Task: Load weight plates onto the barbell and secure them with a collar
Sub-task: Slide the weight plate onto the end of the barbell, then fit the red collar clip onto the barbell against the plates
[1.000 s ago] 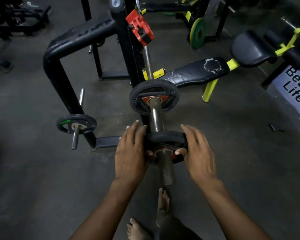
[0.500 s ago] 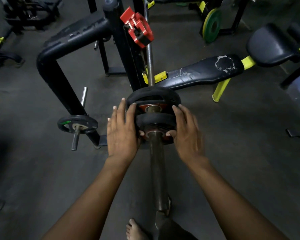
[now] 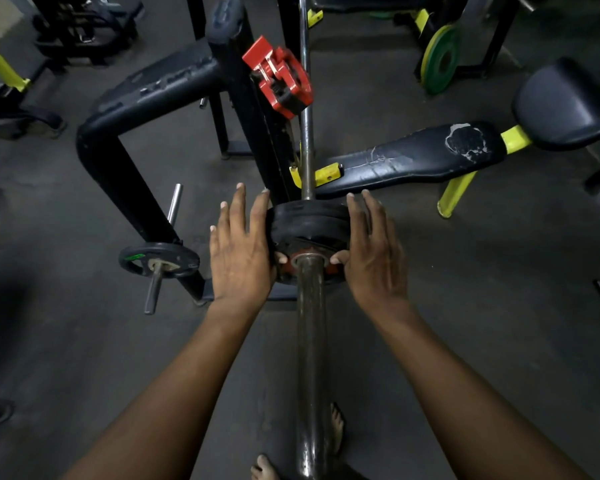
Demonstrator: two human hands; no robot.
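Note:
The barbell sleeve (image 3: 310, 341) runs from the bottom of the view up to two black weight plates (image 3: 309, 225) stacked tight against each other on it. The nearer plate has a red centre ring. My left hand (image 3: 241, 249) presses on the plates' left edge, thumb on the front face, fingers spread. My right hand (image 3: 373, 247) holds the right edge the same way. A red clamp collar (image 3: 281, 79) hangs on the black rack upright, beyond the plates and above them in the view.
A black rack frame (image 3: 146, 98) stands at left, with a small plate (image 3: 158, 259) on its storage peg. A black bench with yellow legs (image 3: 413, 157) lies at right. A green plate (image 3: 440, 58) leans at the far right. Bare feet (image 3: 265, 467) show below the sleeve.
Both hands slid the nearer plate along the sleeve away from me until it met the plate further in. The free sleeve length in front has grown.

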